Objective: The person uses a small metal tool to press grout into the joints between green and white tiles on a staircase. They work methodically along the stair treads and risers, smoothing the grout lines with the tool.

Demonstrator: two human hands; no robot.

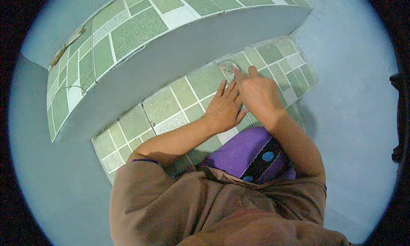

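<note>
My left hand [224,110] lies on the green and white tiled step [160,107], palm down. Its fingers are stretched out, with the fingertips beside my right hand. My right hand [261,96] is closed, its fingers bent and the index finger reaching down to a rough greyish-white patch [228,66] by the foot of the riser. A thin dark edge shows near the right fingertips. What the fingers hold, if anything, I cannot make out.
A grey riser [183,45] curves up to a higher tiled step [136,32]. On that step's far left, a long, narrow brownish piece [68,45] lies against the wall. Purple patterned cloth [243,150] covers my lap, and a blue-grey wall [350,96] stands at right.
</note>
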